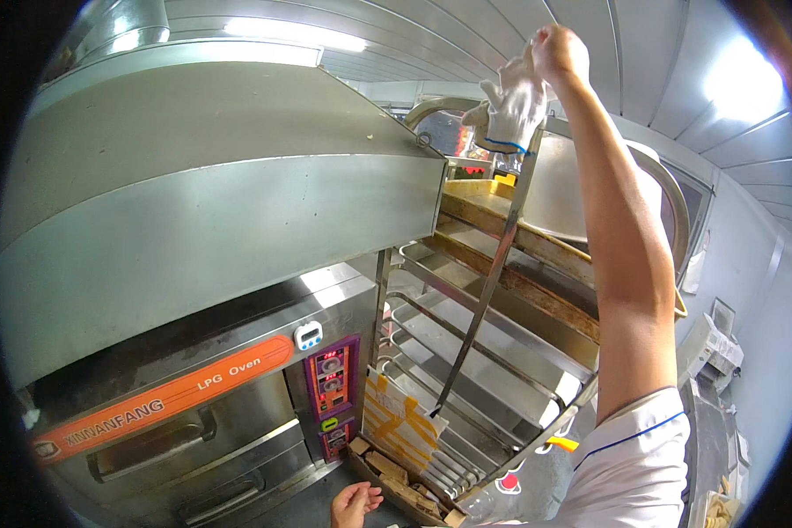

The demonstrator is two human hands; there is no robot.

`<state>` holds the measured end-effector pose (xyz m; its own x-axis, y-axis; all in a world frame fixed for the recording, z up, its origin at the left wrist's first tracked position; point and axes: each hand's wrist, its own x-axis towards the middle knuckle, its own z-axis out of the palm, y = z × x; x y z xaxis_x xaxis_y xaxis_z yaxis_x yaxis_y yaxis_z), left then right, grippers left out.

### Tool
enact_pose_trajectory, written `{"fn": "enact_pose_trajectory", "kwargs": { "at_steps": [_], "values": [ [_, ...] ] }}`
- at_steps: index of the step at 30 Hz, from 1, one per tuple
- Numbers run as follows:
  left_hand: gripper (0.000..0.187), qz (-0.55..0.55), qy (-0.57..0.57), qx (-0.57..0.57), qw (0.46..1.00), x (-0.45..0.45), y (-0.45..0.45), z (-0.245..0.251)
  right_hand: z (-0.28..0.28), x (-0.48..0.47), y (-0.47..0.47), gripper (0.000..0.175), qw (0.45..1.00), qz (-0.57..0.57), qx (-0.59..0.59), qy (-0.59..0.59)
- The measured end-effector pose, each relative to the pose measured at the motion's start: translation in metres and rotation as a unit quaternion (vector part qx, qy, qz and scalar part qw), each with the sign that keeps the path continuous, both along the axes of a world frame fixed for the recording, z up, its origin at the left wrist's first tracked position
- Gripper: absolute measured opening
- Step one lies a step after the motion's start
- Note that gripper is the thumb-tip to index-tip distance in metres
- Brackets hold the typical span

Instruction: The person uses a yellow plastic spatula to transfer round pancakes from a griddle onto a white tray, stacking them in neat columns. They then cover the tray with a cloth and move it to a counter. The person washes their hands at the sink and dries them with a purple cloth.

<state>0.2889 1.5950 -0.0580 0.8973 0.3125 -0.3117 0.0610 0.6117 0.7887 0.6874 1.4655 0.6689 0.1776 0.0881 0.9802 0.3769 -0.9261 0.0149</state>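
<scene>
My right hand (560, 56) is raised high, its fingers closed on a pair of white knitted work gloves (516, 109) with a blue cuff edge. The gloves hang by the top of a metal tray rack's upright (501, 257). Low in front of me, my left hand (355, 505) has loosely curled fingers and nothing visible in them. Just beside it is a cardboard box (396, 485) with pieces of cardboard inside. To the left stands a stainless-steel LPG oven (237, 409) with an orange strip and a lit control panel (332, 383).
A large metal hood (224, 198) juts out over the oven. Baking trays (534, 237) and a big aluminium pot (554, 185) sit high on the rack. A small white timer (308, 336) is on the oven front. Taped cardboard (399, 419) leans on the rack's lower part.
</scene>
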Motion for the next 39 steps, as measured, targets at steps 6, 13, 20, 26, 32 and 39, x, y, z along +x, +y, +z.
{"fn": "enact_pose_trajectory", "kwargs": {
  "at_steps": [6,13,20,26,32,39],
  "values": [
    [0.027,-0.004,0.023,-0.001,1.000,0.015,-0.009,0.005,-0.040,0.021,-0.014,0.024,0.990,0.009,-0.100,0.101],
    [0.029,-0.167,0.078,0.023,0.983,-0.001,-0.024,0.003,-0.111,-0.117,-0.077,0.022,0.984,0.053,-0.131,0.104],
    [0.022,-0.343,0.142,0.046,0.927,-0.036,-0.047,-0.015,-0.379,-0.321,-0.164,0.035,0.941,0.252,-0.074,0.212],
    [0.021,-0.465,0.148,0.062,0.870,-0.066,-0.105,-0.025,-0.567,-0.547,-0.274,0.053,0.652,0.035,0.242,0.717],
    [0.023,-0.603,0.136,0.132,0.775,-0.103,-0.257,-0.019,-0.623,-0.789,-0.395,0.051,0.578,-0.188,0.431,0.666],
    [0.032,-0.739,0.007,0.162,0.654,-0.226,-0.559,0.021,-0.628,-0.964,-0.529,0.044,0.582,-0.332,0.509,0.540]
  ]
}}
